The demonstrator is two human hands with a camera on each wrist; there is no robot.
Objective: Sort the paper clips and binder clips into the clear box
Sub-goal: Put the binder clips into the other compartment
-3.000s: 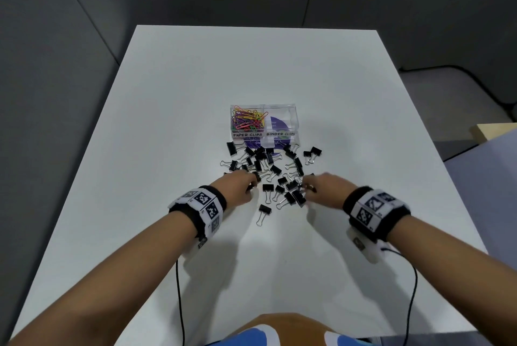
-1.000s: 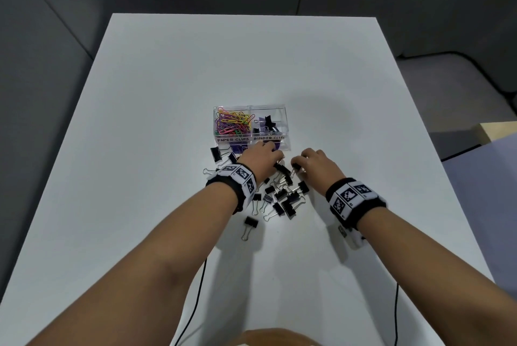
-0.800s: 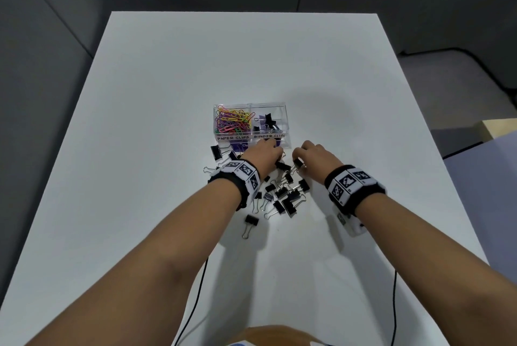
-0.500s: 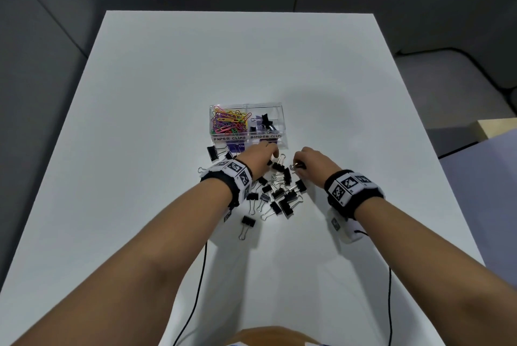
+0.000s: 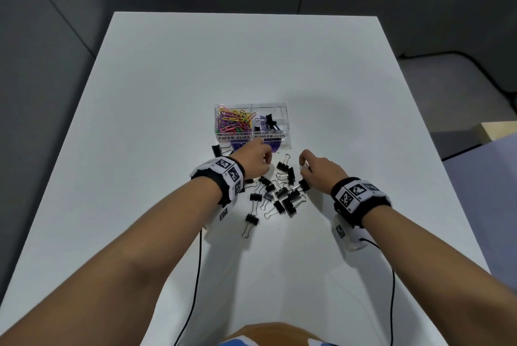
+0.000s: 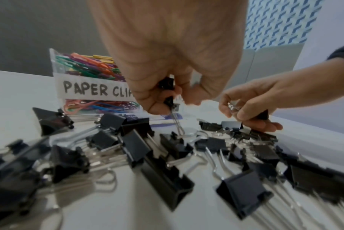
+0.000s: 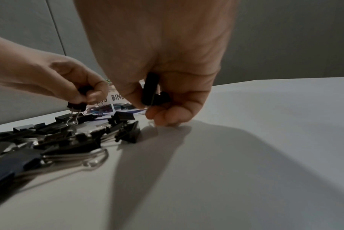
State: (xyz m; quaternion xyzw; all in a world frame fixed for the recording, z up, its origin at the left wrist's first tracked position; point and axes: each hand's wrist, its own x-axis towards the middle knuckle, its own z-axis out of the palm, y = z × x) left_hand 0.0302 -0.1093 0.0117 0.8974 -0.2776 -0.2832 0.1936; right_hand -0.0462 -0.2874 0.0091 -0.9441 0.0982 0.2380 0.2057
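The clear box (image 5: 286, 124) stands mid-table, its left half full of coloured paper clips (image 5: 233, 123), its right half holding a few black binder clips (image 5: 267, 123). A heap of black binder clips (image 5: 279, 191) lies on the table just in front of it. My left hand (image 5: 256, 161) hovers by the box's front wall and pinches a black binder clip (image 6: 168, 93) with its wire handle hanging down. My right hand (image 5: 316, 169) sits at the heap's right edge, fingers curled round black binder clips (image 7: 152, 91).
The white table (image 5: 167, 93) stretches well beyond the box on all sides. A lone binder clip (image 5: 250, 222) lies nearest me, another (image 5: 216, 149) by the box's front left corner. Black cables (image 5: 195, 275) trail from both wristbands toward my body.
Both hands went from the near side of the heap up to the box front. The box's right half, empty three seconds ago, now holds a few binder clips. Both hands grip clips again.
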